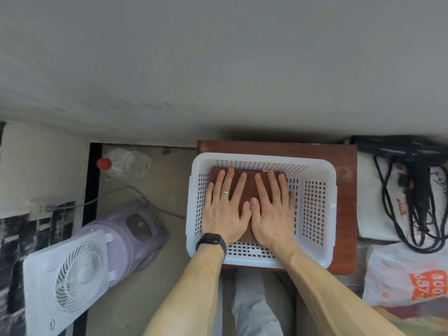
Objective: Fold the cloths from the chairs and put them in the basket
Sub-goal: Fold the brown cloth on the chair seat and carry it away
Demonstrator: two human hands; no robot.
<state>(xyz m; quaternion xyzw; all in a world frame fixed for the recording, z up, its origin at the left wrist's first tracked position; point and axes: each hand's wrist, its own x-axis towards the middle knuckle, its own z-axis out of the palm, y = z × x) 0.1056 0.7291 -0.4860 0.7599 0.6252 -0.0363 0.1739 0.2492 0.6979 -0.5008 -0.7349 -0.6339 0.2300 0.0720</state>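
Note:
A white perforated plastic basket (317, 204) stands on a small dark-red wooden table (345, 214). Inside it, at the left, lies a folded brown cloth (249, 187) with a purple edge showing beneath its far side. My left hand (224, 207), with a ring and a black wristband, lies flat on the cloth's left half, fingers spread. My right hand (274, 207) lies flat on its right half, thumbs almost touching. Both palms press down; neither hand grips anything. No chairs are visible.
A plain wall fills the upper half. Left of the table on the floor are a purple-and-white fan heater (80, 267), a clear bottle with a red cap (123, 163) and a cable. Right of the table lie bags (407, 275) with black cords (412, 190) on top.

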